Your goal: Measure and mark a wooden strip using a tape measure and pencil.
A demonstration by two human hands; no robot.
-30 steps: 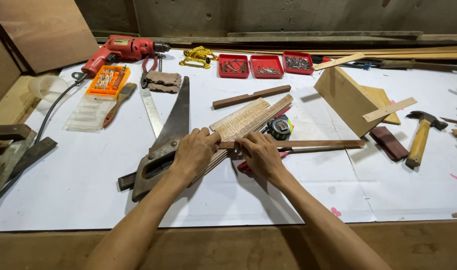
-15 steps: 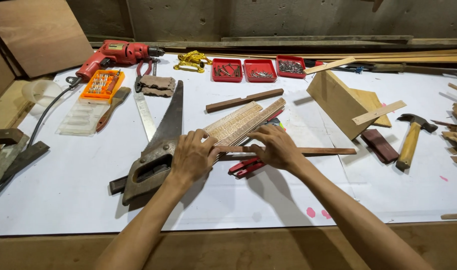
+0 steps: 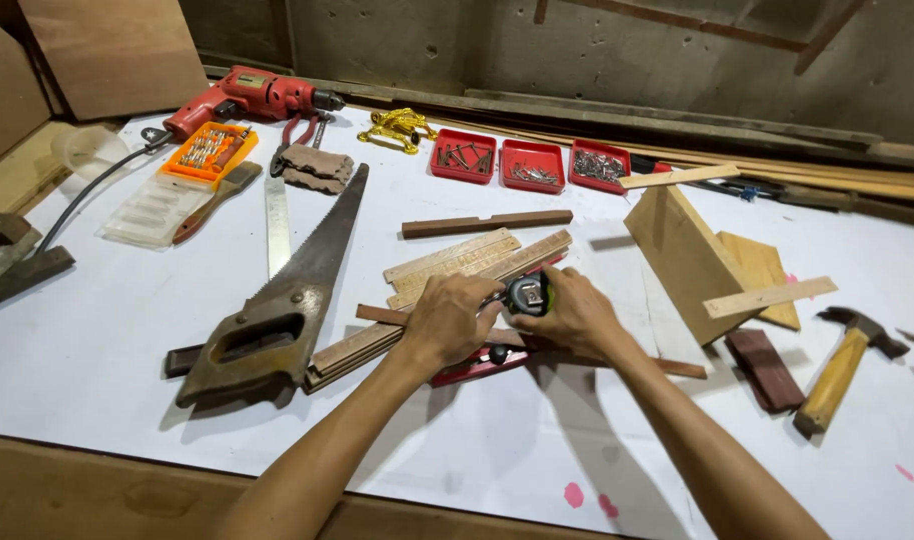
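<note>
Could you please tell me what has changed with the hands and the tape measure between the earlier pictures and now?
The right hand, earlier resting beside the tape measure on the slats, has now closed on it and lifted it. The left hand has shifted towards it, fingers at its edge. The saw, hammer, drill and red trays lie as before.

Bare tabletop (image 3: pixel 107 330) lies open from 6 to 9 o'clock of the hands. The handsaw (image 3: pixel 287 290) blocks 9 to 10 o'clock, wooden strips (image 3: pixel 467 262) 12 o'clock, the wooden box (image 3: pixel 689 262) 2 o'clock, the hammer (image 3: pixel 845 366) 3 o'clock.
</note>
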